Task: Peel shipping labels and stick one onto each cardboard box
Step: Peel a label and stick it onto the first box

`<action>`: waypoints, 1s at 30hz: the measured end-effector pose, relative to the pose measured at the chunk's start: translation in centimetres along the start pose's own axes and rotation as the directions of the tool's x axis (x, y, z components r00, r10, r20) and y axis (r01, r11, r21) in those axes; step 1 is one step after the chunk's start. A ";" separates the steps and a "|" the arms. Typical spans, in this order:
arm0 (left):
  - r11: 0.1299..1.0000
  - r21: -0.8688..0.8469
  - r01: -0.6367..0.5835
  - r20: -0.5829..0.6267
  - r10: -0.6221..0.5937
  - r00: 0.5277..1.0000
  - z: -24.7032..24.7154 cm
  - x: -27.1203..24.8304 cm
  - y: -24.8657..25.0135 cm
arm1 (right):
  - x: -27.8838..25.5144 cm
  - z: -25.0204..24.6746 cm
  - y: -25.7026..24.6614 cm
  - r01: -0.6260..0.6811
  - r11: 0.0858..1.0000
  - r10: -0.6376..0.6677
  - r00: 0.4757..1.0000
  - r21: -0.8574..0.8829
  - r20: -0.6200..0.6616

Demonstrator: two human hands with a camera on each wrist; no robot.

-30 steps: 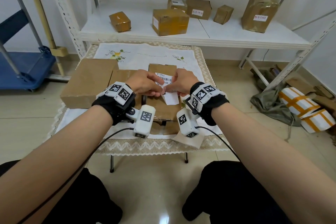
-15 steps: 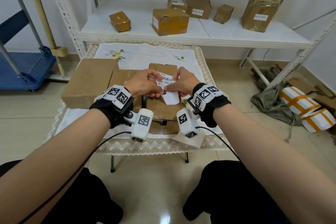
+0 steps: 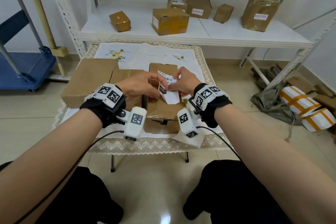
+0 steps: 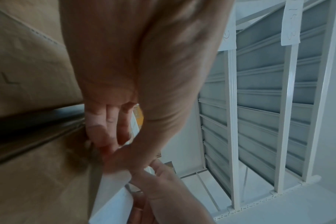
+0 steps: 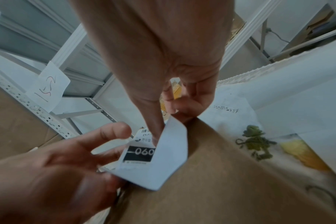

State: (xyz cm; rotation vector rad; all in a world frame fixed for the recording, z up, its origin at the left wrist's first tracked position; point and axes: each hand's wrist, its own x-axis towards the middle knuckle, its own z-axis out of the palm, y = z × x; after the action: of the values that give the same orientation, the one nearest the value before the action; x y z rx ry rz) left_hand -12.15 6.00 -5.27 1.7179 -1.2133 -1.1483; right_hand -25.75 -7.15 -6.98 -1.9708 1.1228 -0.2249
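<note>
Both hands pinching one shipping label [image 3: 168, 85]: left hand [image 3: 140, 87] peeling the printed layer, right hand [image 3: 185, 82] gripping the backing. Label hovering over the middle cardboard box [image 3: 161, 103], 12 o'clock from the wrists. Risk: exposed adhesive curling onto itself, or tearing if pulled unevenly.

Pretty sure this is some small parcel storeroom or home shipping setup, not a proper warehouse. A white slotted-steel shelving rack [image 3: 190, 32] is holding several taped brown cardboard parcels [image 3: 170, 21], some wearing handwritten white number tags [image 3: 260, 16]. A blue platform hand trolley [image 3: 25, 67] is sitting by the wall on the left. Flattened cardboard scraps and white mailer bags with orange tape [image 3: 305, 107] are piling up on the beige tiled floor [image 3: 27, 120]. The low folding counter [image 3: 160, 143] is wearing an embroidered white lace-edged tablecloth [image 3: 143, 54], giving it a homey vibe.
</note>
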 end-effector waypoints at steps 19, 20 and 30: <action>0.968 0.210 -0.134 -0.126 0.162 0.979 1.1 0.3 -0.4 | 0.0 0.0 0.3 0.005 1.000 -0.005 1.000 0.024 0.005; 0.971 0.198 -0.131 -0.126 0.158 0.979 1.1 0.4 -0.6 | 0.0 0.0 0.3 0.005 1.000 -0.006 1.000 0.022 0.004; 0.992 0.088 -0.092 -0.119 0.103 0.988 0.8 0.7 -0.8 | -0.1 0.0 0.2 0.016 1.000 -0.017 1.000 0.007 0.007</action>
State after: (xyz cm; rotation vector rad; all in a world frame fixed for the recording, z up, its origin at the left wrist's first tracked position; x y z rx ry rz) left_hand -12.59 5.54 -6.42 1.7429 -1.2691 -0.9324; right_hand -25.90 -7.15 -7.07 -1.9740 1.1003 -0.2300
